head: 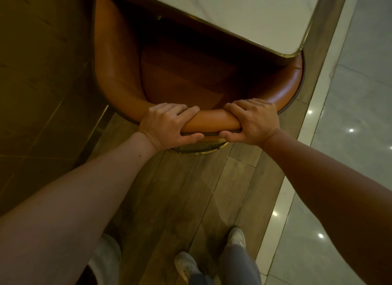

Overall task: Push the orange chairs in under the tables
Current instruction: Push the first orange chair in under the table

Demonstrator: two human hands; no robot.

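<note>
An orange leather chair (118,72) with a curved padded backrest stands in front of me, its seat partly under a white marble-topped table (254,15) with a brass edge. The table corner overlaps the chair's right arm. My left hand (167,125) grips the top of the backrest, fingers over the padding and thumb underneath. My right hand (252,121) grips the same rim just to the right, a short stretch of orange padding showing between the two hands. A brass ring of the chair's base (199,150) shows below the backrest.
Dark wood panelling (38,83) runs along the left, close to the chair's left side. I stand on a wood plank floor (191,199); my feet (186,265) are at the bottom. Glossy pale tile floor (350,115) lies to the right beyond a light border strip.
</note>
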